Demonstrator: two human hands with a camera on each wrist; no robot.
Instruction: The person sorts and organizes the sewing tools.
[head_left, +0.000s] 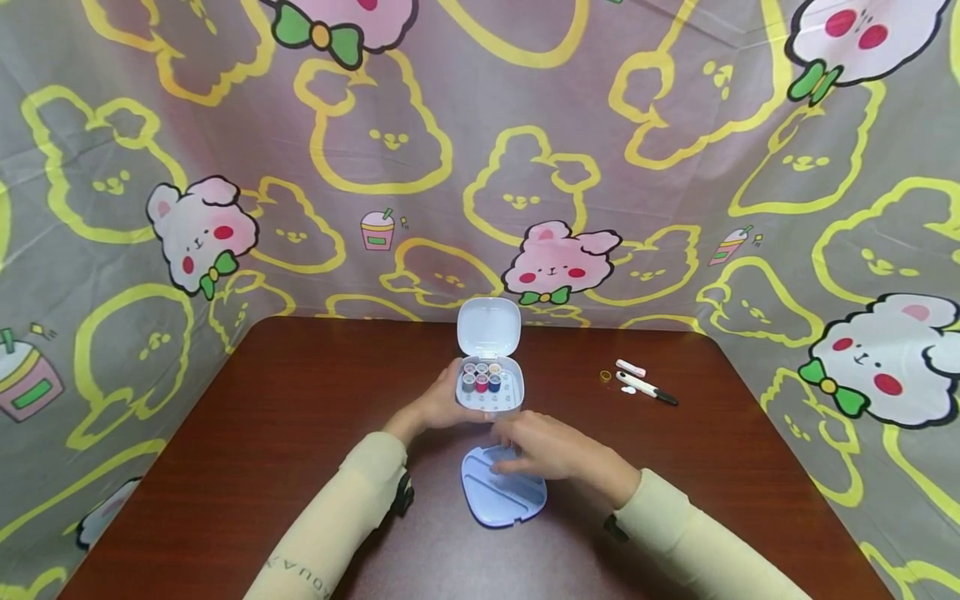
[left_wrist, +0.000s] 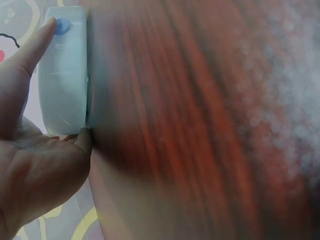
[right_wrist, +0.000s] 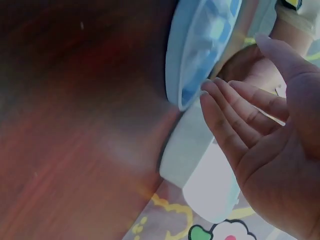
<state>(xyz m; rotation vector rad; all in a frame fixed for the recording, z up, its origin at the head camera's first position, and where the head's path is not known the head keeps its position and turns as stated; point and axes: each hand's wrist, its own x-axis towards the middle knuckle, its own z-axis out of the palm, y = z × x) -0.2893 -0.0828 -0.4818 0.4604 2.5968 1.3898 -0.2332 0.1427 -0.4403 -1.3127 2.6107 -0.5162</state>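
Observation:
A white sewing box (head_left: 515, 402) stands on the table with its lid (head_left: 489, 327) raised. Two rows of thread spools (head_left: 482, 382) fill the back part of its base. My left hand (head_left: 438, 402) grips the box's left side, the thumb by a blue button (left_wrist: 62, 26) in the left wrist view. Closer to me lies a light blue divided tray (head_left: 495, 500), flat on the table. My right hand (head_left: 551, 446) is over the tray's far right part, just in front of the box. Its fingers are loosely extended in the right wrist view, with nothing in them.
Right of the box lie a white tool with a black end (head_left: 647, 388), a small white-and-pink piece (head_left: 630, 367), a yellow ring (head_left: 605, 376) and a white scrap (head_left: 627, 389). A patterned cloth (head_left: 450, 83) hangs behind the brown table (head_left: 300, 375).

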